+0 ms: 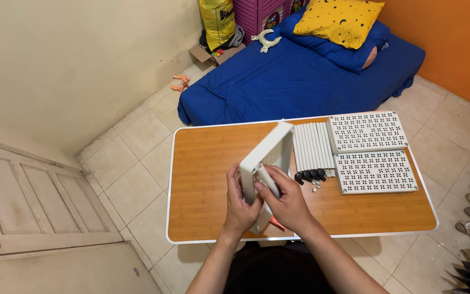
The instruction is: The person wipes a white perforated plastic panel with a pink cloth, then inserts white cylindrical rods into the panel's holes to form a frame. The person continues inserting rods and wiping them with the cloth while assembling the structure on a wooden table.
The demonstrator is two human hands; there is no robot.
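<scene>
A white panel (266, 158) is gripped on edge at frame centre by the left hand (241, 204), while a white tube (266, 179) is pinched against it by the right hand (286, 204). The tube could slip if pressed askew. Spare tubes (312, 146) and two panels (371, 152) lie to the right on the table (208, 179). A yellow bag (217, 22) stands at upper centre.

I see an evenly lit, fairly bright room with soft light from above and no harsh glare. My hands cast only a faint shadow on the tabletop (208, 179). Focus is sharp throughout, though straight lines bow slightly near the edges
</scene>
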